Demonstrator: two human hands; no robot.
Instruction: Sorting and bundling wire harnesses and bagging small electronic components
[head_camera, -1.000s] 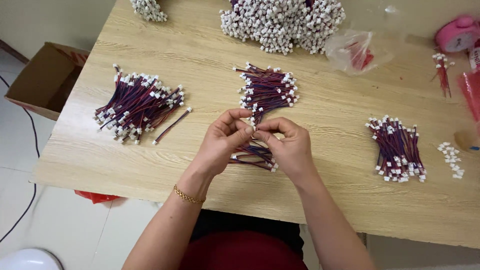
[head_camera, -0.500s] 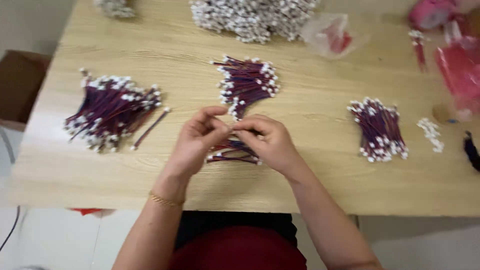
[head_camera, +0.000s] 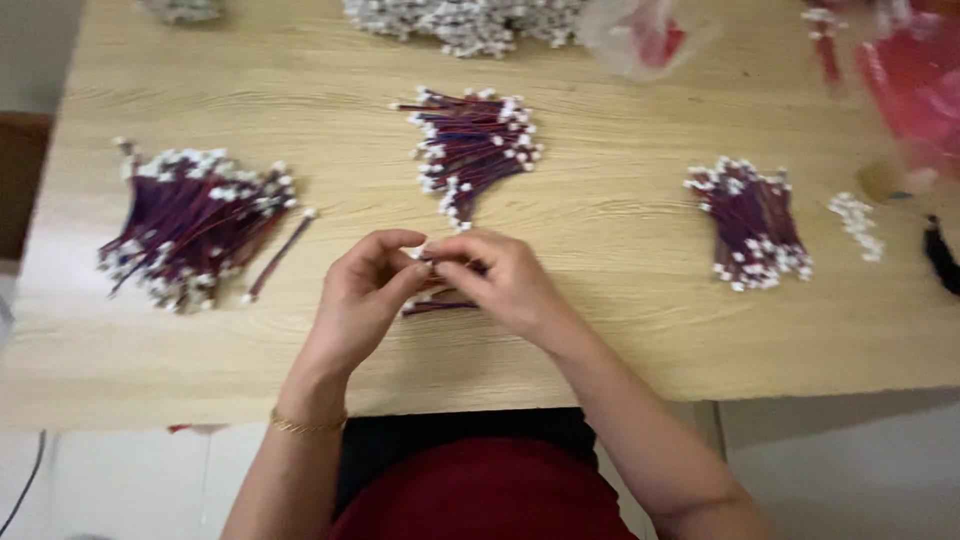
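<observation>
Head view: left hand (head_camera: 365, 295) and right hand (head_camera: 505, 285) meeting fingertip to fingertip, pinched on small wire bundle (head_camera: 440, 303). Dark purple-red strands, white connector ends, resting on wooden table (head_camera: 620, 300).

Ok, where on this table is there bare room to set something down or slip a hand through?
Bare wood lies between the left bundle and the middle bundle, between the middle bundle and the right bundle, and along the near table edge. The far edge is crowded with the white connector heap. Both hands, left hand and right hand, fill the centre front.
</observation>
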